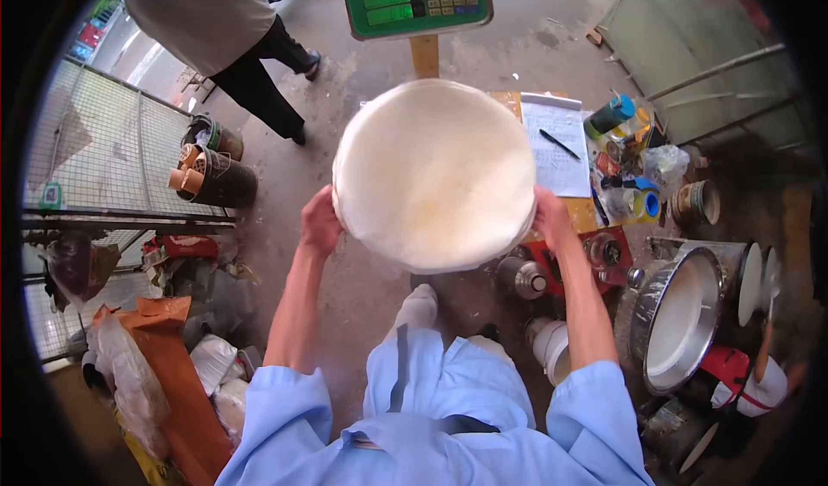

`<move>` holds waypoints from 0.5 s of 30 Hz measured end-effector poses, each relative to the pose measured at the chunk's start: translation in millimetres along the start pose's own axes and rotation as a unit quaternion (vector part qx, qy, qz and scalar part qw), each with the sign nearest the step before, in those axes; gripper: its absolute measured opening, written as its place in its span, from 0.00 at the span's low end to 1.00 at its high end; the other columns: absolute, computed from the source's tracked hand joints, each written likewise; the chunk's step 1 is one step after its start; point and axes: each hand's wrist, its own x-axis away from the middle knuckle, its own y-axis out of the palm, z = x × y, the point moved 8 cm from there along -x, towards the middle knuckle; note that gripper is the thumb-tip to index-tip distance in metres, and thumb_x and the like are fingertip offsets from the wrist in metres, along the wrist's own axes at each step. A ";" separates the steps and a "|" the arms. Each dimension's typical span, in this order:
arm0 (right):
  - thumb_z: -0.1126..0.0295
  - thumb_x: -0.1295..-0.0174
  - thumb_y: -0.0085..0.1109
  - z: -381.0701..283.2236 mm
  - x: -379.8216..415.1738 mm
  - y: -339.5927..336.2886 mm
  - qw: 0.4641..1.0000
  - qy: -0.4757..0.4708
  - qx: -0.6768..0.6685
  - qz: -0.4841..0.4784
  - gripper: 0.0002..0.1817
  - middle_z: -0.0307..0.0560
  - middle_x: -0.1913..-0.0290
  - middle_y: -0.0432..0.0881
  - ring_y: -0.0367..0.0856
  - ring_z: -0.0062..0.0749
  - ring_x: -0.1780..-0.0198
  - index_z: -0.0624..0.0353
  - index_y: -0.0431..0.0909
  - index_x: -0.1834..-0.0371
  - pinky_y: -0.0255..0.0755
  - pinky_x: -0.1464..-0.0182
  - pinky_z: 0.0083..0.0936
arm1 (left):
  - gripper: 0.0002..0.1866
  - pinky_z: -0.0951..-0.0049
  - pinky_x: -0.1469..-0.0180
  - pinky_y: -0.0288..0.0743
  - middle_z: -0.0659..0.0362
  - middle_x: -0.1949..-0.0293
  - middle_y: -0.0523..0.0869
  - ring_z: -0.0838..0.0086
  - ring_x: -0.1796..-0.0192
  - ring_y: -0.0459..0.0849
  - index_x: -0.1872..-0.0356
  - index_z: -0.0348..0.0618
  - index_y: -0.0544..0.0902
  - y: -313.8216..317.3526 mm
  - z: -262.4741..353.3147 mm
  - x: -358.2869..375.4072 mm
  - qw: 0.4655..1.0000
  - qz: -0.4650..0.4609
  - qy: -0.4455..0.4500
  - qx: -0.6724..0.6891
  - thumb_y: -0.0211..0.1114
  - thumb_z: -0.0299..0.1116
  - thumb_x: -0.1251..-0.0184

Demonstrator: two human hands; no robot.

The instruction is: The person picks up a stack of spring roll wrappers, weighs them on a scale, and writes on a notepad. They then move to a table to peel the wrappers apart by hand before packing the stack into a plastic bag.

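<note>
Between my two hands is a large round white stack of what look like thin flat sheets (435, 175), its top pale with a faint yellowish patch. My left hand (321, 222) is closed on its left edge, the fingers partly hidden beneath. On the opposite edge my right hand (552, 217) grips the same stack, fingertips also out of sight. The stack overlaps the wooden table in this view. Just beyond it stands a scale display (418, 1) with lit green readouts and a keypad.
Right of the stack lie a written sheet of paper (556, 145) and a black pen (559, 144). Bottles, including a blue one (610, 115), crowd the right. A metal basin (681, 320) stands lower right. A person (216, 29) stands upper left, near buckets (220, 180).
</note>
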 end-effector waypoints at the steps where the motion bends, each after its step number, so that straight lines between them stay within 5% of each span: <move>1: 0.51 0.39 0.59 11.9 12.8 -17.3 0.994 0.004 0.095 0.050 0.32 0.45 0.48 0.80 0.77 0.32 0.46 0.54 0.68 0.34 0.67 0.40 0.32 | 0.33 0.58 0.44 0.77 0.51 0.50 0.81 0.63 0.48 0.82 0.38 0.43 0.71 -34.3 3.3 5.2 0.995 0.104 0.001 -0.002 0.60 0.55 0.37; 4: 0.50 0.36 0.58 81.5 66.7 -107.2 0.976 -0.017 -0.004 0.217 0.30 0.38 0.53 0.81 0.80 0.24 0.57 0.51 0.71 0.34 0.73 0.58 0.20 | 0.33 0.63 0.52 0.82 0.54 0.60 0.82 0.65 0.52 0.83 0.40 0.42 0.72 -133.8 -8.3 65.0 0.952 0.306 -0.004 0.003 0.59 0.57 0.35; 5: 0.48 0.35 0.56 123.1 103.9 -135.5 0.956 0.083 -0.014 0.280 0.22 0.39 0.62 0.81 0.79 0.22 0.64 0.51 0.78 0.47 0.72 0.68 0.19 | 0.28 0.64 0.55 0.83 0.54 0.62 0.82 0.65 0.58 0.84 0.47 0.43 0.74 -156.3 -19.3 88.2 0.945 0.328 -0.011 0.015 0.58 0.57 0.34; 6: 0.48 0.35 0.55 182.4 125.0 -170.9 0.967 0.121 -0.013 0.224 0.17 0.39 0.72 0.78 0.75 0.23 0.74 0.50 0.79 0.66 0.67 0.75 0.21 | 0.20 0.66 0.60 0.82 0.55 0.66 0.83 0.67 0.63 0.85 0.60 0.48 0.76 -185.5 -44.6 107.1 0.943 0.329 -0.015 0.038 0.58 0.56 0.33; 8: 0.51 0.34 0.52 260.7 214.4 -193.3 0.889 0.302 0.182 0.292 0.22 0.42 0.85 0.73 0.68 0.34 0.85 0.54 0.75 0.80 0.65 0.78 0.35 | 0.16 0.68 0.71 0.75 0.61 0.78 0.79 0.69 0.72 0.81 0.76 0.55 0.74 -189.9 -102.8 145.4 0.951 0.276 -0.059 0.126 0.56 0.51 0.31; 9: 0.50 0.34 0.51 311.3 250.7 -205.9 0.852 0.373 0.287 0.229 0.24 0.45 0.86 0.73 0.71 0.40 0.84 0.56 0.75 0.82 0.69 0.73 0.41 | 0.19 0.62 0.69 0.79 0.57 0.78 0.81 0.63 0.72 0.83 0.79 0.53 0.75 -212.0 -151.5 168.3 0.956 0.234 -0.103 0.146 0.55 0.50 0.30; 10: 0.49 0.33 0.50 377.2 276.4 -227.6 0.810 0.392 0.418 0.126 0.25 0.47 0.81 0.79 0.76 0.42 0.79 0.56 0.77 0.82 0.71 0.68 0.43 | 0.18 0.61 0.71 0.78 0.56 0.79 0.81 0.63 0.73 0.82 0.77 0.51 0.76 -216.9 -192.0 198.8 0.939 0.288 -0.146 0.114 0.54 0.49 0.30; 11: 0.51 0.32 0.49 453.4 303.6 -257.6 0.860 0.218 0.458 0.051 0.24 0.49 0.72 0.84 0.81 0.42 0.70 0.58 0.82 0.75 0.73 0.64 0.45 | 0.14 0.63 0.71 0.75 0.60 0.77 0.77 0.67 0.73 0.79 0.73 0.50 0.76 -202.7 -218.5 230.9 0.892 0.386 -0.232 0.033 0.54 0.44 0.30; 13: 0.51 0.33 0.49 429.2 322.2 -215.8 0.854 0.274 0.437 0.066 0.24 0.50 0.71 0.84 0.81 0.43 0.69 0.59 0.82 0.74 0.73 0.63 0.45 | 0.15 0.59 0.65 0.79 0.55 0.71 0.83 0.65 0.68 0.83 0.66 0.43 0.83 -261.0 -361.8 284.0 0.863 0.342 -0.370 0.041 0.56 0.43 0.32; 15: 0.52 0.33 0.49 404.1 323.1 -196.5 0.862 0.283 0.413 0.086 0.23 0.52 0.70 0.84 0.81 0.43 0.68 0.60 0.83 0.72 0.73 0.62 0.44 | 0.14 0.61 0.63 0.79 0.55 0.68 0.84 0.67 0.66 0.83 0.62 0.43 0.83 -219.7 -361.6 296.4 0.858 0.300 -0.401 -0.115 0.57 0.42 0.32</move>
